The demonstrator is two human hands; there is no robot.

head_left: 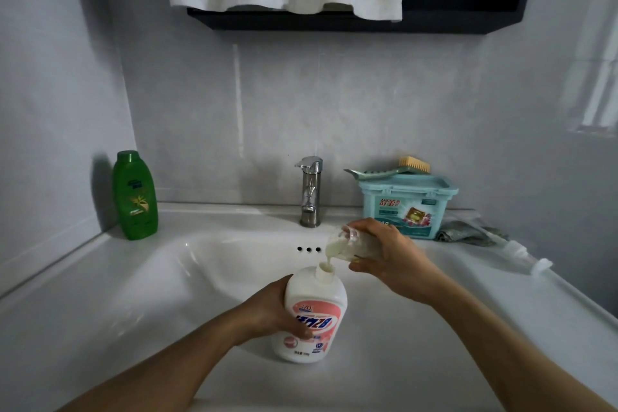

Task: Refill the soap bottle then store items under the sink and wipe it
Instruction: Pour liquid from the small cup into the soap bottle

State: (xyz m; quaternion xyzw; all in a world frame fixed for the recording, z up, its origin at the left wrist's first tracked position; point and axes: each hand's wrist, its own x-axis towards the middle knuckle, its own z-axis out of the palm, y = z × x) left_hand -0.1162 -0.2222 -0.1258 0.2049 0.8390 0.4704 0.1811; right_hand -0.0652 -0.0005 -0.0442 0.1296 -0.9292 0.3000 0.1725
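At sink front edge | left hand grips soap bottle | right hand grips tilted cup | risk: overtilting sends stream past neck

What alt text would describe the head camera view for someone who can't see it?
Over a white sink, a person's right hand tips a small clear container, pouring creamy liquid into the open neck of a white soap bottle that the left hand holds. A green bottle stands left of the tap; a teal box stands right.
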